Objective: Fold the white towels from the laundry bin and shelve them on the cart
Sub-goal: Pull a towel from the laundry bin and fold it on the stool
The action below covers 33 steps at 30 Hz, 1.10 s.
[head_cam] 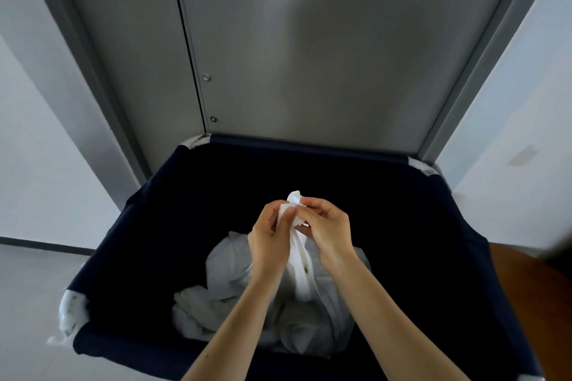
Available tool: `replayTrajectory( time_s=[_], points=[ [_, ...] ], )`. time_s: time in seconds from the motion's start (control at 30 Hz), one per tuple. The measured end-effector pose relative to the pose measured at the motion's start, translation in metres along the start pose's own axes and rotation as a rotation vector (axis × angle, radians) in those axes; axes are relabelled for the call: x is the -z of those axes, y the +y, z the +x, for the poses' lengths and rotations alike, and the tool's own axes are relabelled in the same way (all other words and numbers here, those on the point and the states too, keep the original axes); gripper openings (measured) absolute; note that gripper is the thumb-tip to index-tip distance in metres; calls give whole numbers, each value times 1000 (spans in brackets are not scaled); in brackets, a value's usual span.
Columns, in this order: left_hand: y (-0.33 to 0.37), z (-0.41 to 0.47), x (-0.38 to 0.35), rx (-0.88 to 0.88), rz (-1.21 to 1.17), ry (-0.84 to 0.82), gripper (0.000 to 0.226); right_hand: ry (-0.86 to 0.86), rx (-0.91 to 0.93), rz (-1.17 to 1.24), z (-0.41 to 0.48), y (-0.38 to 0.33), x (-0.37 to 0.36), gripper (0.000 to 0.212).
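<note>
Grey metal doors (309, 40) with a dark vertical seam fill the background between pale walls, and a deep, dark navy fabric laundry bin (402, 195) stands right in front of them, with a brown wooden surface (532, 288) showing past its right edge. Above the bin's opening, the left hand (270, 235) and the right hand (325, 226) meet, both pinching the bunched top of a white towel (298, 269). It hangs down between the forearms to a crumpled heap of white towels (216, 303) on the bin's bottom, which the arms partly hide.
</note>
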<state>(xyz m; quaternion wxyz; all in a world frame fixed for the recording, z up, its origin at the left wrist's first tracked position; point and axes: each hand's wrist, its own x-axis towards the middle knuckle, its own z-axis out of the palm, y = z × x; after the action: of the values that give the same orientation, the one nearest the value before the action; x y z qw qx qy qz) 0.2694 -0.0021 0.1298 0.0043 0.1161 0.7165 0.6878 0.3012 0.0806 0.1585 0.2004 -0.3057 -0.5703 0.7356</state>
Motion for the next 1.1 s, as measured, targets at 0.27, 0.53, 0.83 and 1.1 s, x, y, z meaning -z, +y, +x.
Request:
replayTrajectory(
  time_s=[0.27,0.53,0.83,1.1],
  points=[
    [-1,-5,-4,-8,30,-113,12,-41,-21,-17,-1,0,5,9],
    [-9,3,-2,-4,34,-162,23,-88,-21,-106,8,-2,12,29],
    [19,43,-5,-66,90,-180,23,-401,497,-862,51,-20,41,41],
    [91,107,-11,-87,-211,-208,24,-407,454,-1199,83,-73,43,38]
  ],
)
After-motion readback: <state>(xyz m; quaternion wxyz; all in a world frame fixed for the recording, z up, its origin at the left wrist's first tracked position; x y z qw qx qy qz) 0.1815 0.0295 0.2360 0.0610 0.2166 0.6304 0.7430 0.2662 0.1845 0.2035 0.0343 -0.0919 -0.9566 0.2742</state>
